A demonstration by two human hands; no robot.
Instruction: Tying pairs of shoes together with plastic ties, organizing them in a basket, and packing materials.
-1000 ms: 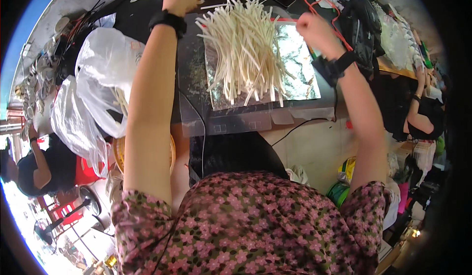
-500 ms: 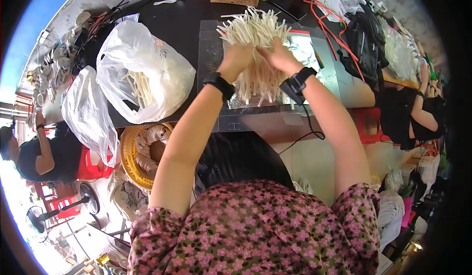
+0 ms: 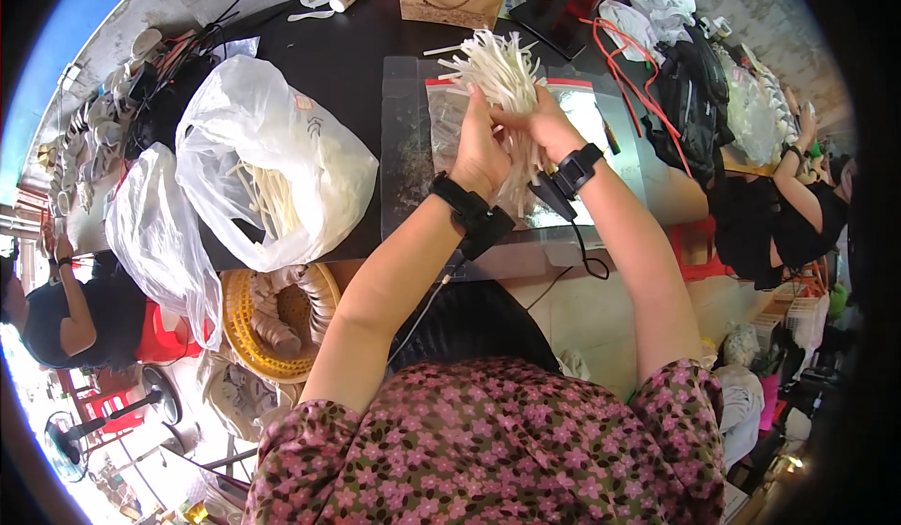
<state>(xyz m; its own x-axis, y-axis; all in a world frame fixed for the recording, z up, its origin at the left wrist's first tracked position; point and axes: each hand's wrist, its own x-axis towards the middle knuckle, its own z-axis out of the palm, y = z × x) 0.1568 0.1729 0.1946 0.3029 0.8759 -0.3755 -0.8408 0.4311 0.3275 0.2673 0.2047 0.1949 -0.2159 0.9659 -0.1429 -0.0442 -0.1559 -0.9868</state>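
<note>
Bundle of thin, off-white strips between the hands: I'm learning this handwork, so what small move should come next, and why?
Probably nudge the bundle of thin, off-white strips level at its upper tips: the bare left hand and bare right hand close around it, while those tips fan out at uneven heights.

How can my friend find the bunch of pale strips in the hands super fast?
Look at the big black table, then at the shiny packet with a red edge there. Over it, the left hand and right hand hold a bunch of long pale strips. Other pale strips sit in the white plastic bag, but only this bunch is in the hands.
</note>
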